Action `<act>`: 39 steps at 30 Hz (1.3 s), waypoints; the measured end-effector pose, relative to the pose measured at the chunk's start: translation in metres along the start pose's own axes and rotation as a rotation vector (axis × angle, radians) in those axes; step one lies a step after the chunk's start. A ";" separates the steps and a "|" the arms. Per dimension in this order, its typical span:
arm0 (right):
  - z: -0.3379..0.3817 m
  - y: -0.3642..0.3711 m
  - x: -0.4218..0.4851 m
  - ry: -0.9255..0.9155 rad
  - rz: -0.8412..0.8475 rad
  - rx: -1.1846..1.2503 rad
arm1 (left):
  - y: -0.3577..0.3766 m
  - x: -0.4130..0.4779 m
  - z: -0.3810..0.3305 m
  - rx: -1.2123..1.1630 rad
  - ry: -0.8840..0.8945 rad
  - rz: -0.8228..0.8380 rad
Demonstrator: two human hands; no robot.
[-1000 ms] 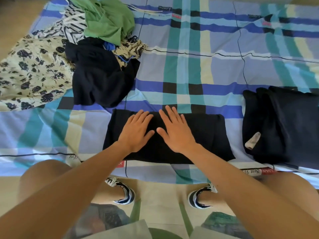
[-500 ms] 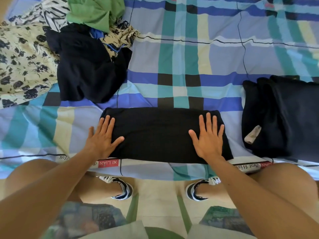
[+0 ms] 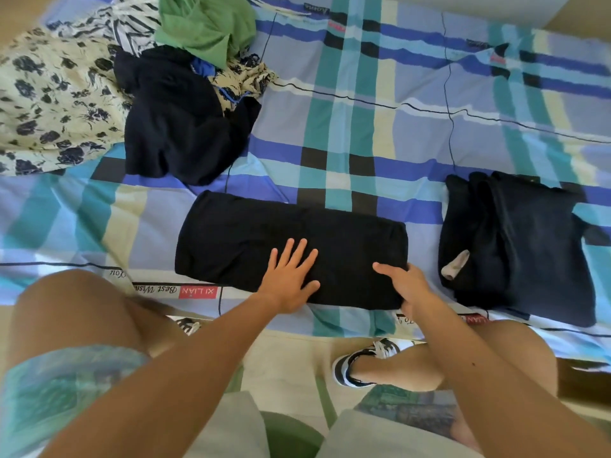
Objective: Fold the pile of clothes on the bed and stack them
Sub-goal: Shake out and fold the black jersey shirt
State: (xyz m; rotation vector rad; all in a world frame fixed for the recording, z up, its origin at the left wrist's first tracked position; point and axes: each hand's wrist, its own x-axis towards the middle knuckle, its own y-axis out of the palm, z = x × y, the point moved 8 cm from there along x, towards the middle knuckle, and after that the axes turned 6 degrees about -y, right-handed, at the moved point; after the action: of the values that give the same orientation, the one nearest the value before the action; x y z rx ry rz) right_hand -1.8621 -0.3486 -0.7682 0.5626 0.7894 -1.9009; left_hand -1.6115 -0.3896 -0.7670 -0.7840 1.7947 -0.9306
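**Folded dark garment** (image 3: 291,239) — laid as a long band across the bed (image 3: 396,133), close to the near edge, between the unfolded pile and the finished stack.

**Left hand** (image 3: 289,279) — laid flat near the band's middle, fingers straight and spread. The cloth is judged to be pinned here so that a fold line is fixed.

**Right hand** (image 3: 405,284) — closed on the band's right end at the near corner, thumb on top, fingers curled about the edge. That end is judged to be readied for lifting over to the left, with the pressed middle as hinge.

**Stack of folded dark clothes** (image 3: 535,246) — set just beside the band's right end, parted from it by a strip of sheet. The carry is thereby kept short. A pale scrap (image 3: 458,264) of unclear kind is seen at its left side.

**Unfolded pile** — a crumpled dark garment (image 3: 178,127) lies near the band's far left corner. A green garment (image 3: 208,24) is heaped beyond it, and a floral garment (image 3: 49,100) is spread to the left.

**Edges and room** — little margin is left between the band's near hem and the mattress edge, so cloth could slip off there. A broad stretch of bare sheet is available beyond the band.
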 end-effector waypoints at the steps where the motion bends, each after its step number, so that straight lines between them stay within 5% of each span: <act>1: 0.001 0.001 -0.003 0.001 0.016 0.004 | 0.005 0.002 0.003 0.013 -0.007 0.055; 5: 0.028 0.014 -0.021 -0.068 0.004 0.011 | -0.011 0.004 0.008 -0.214 0.035 0.157; 9: 0.084 0.049 -0.053 -0.300 0.019 -0.001 | -0.050 0.001 0.036 -0.795 -0.036 0.138; 13: 0.138 0.113 -0.092 -0.533 0.069 -0.281 | -0.071 -0.005 0.077 -1.271 -0.127 0.136; 19: 0.139 0.252 -0.138 -0.676 0.519 -0.616 | -0.089 -0.012 0.148 -1.705 -0.230 0.056; 23: 0.106 0.296 -0.150 -0.600 0.800 -0.680 | -0.084 -0.015 0.188 -1.582 -0.403 -0.005; 27: 0.119 0.280 -0.138 -0.864 0.453 -0.588 | -0.084 -0.009 0.215 -1.136 -0.496 -0.293; 30: 0.124 0.255 -0.129 -1.016 0.192 -0.629 | -0.086 -0.004 0.218 -0.990 -0.529 -0.351; 34: 0.110 0.252 -0.101 -0.998 0.171 -0.974 | -0.105 -0.019 0.221 -0.695 -0.628 -0.544; 37: 0.094 0.261 -0.090 -0.953 0.244 -1.173 | -0.149 -0.032 0.182 -0.392 -0.262 -0.860; 39: 0.091 0.264 -0.088 -0.941 0.266 -1.147 | -0.153 -0.027 0.143 -0.392 0.096 -0.759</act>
State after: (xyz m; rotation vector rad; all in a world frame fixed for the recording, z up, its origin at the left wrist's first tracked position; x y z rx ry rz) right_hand -1.5902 -0.4473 -0.7218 -0.8387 0.9073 -0.9793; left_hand -1.4517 -0.4817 -0.6641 -1.7725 1.8016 -1.1032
